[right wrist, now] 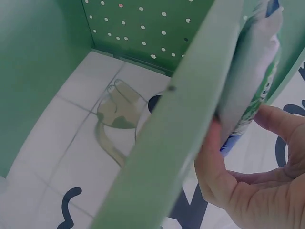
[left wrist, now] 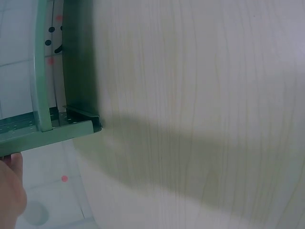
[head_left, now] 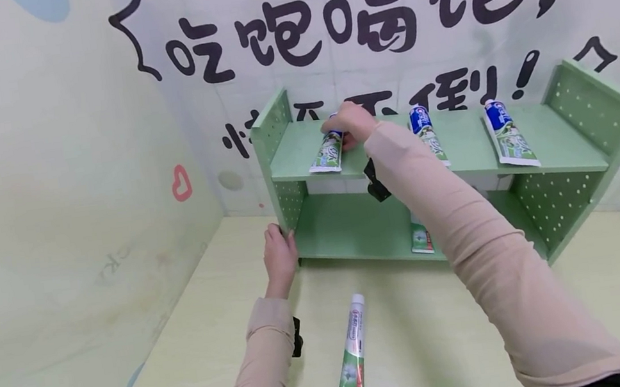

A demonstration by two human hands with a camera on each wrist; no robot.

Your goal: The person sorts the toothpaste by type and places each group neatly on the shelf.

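Note:
My right hand [head_left: 356, 124] pinches a blue, white and green toothpaste tube [head_left: 329, 153] near its blue end, at the left of the upper shelf. In the right wrist view, thumb and fingers lie on either side of this tube [right wrist: 248, 81], beside the shelf's edge. My left hand [head_left: 280, 258] rests against the outside of the left panel of the green shelf rack [head_left: 348, 224]; only part of this hand [left wrist: 10, 191] enters the left wrist view. Two similar tubes, a middle tube [head_left: 425, 131] and a right tube [head_left: 508, 133], lie on the upper shelf.
On the lower shelf a green-ended tube [head_left: 421, 238] is partly hidden by my right forearm. A white, green and red toothpaste tube [head_left: 352, 349] lies on the wooden table [head_left: 422, 347] in front of the rack. Behind the rack stands a wall [head_left: 331, 81] with black lettering.

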